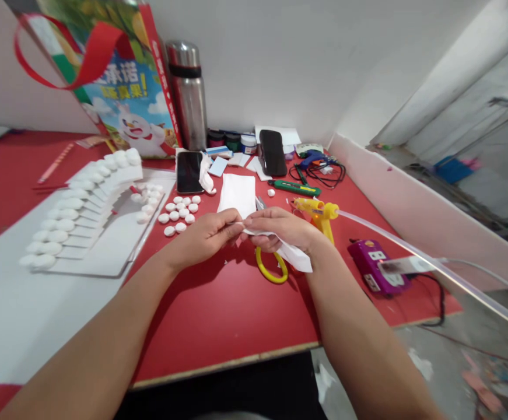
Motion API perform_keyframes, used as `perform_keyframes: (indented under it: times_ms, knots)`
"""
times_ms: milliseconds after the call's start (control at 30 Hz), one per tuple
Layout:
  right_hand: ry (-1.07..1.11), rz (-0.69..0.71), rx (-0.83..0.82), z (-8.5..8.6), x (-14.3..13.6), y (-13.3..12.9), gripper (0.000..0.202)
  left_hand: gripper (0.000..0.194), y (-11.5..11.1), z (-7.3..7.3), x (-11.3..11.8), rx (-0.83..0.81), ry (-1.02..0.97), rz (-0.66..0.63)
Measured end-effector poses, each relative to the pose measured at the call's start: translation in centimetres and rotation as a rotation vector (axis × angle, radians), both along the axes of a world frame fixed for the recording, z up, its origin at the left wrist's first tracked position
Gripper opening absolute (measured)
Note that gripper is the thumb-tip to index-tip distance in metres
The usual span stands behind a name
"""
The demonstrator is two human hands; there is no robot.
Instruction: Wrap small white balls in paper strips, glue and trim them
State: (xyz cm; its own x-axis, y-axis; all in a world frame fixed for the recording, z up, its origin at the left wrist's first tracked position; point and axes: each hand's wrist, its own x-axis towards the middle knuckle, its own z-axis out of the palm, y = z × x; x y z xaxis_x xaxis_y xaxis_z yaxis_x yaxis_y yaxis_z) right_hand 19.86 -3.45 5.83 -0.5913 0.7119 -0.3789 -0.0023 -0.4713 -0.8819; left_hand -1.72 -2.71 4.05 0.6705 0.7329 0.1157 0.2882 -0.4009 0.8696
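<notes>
My left hand (207, 236) and my right hand (282, 226) meet above the middle of the red table. Between them is a white tissue-like strip (295, 256), its loose end hanging out below my right palm. The fingertips of both hands pinch its other end, partly hidden by the fingers. Below my right hand lie scissors (272, 280) with a yellow handle loop. A folded white sheet (238, 192) lies just beyond my fingers. To the left of my left hand sits a group of small round white pieces (179, 211).
At left, white round pads (65, 224) line a stepped card. A yellow glue gun (321, 211) with a long clear stick stands right, near a purple box (378, 268). Behind are phones (272, 153), a green cutter (295, 187), a steel flask (190, 99) and a bag (126, 87).
</notes>
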Motion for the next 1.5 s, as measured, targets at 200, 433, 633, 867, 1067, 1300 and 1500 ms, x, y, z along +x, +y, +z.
perform_keyframes:
  times_ms: [200, 433, 633, 867, 1067, 1300, 1500]
  knots:
    - [-0.025, -0.045, -0.053, 0.2, 0.2, 0.1, 0.025, 0.023, 0.2, -0.2, 0.1, 0.358, 0.155, -0.021]
    - [-0.09, -0.203, 0.044, -0.8, -0.9, 0.4, 0.018, 0.021, 0.3, -0.8, 0.2, 0.66, 0.309, -0.003]
    - [-0.247, -0.248, 0.275, -1.3, -1.6, 0.8, 0.013, 0.022, -0.4, -0.7, 1.0, 0.191, 0.131, 0.181]
    - [-0.334, -0.18, 0.423, -1.0, -1.7, 0.4, 0.018, 0.035, -0.6, -0.8, 1.8, -0.407, -0.124, 0.2]
    - [-0.459, -0.18, 0.563, -1.1, -1.6, 0.4, 0.024, 0.029, -0.5, -1.0, 1.7, -0.422, -0.12, 0.2]
    - [-0.495, -0.152, 0.516, -1.0, -1.7, 0.3, 0.023, 0.026, -0.1, -1.3, 1.4, 0.078, 0.18, 0.203]
    - [-0.48, -0.202, 0.503, -1.8, -2.1, 0.5, 0.019, 0.019, 0.2, -1.9, 1.2, 0.386, 0.327, 0.185]
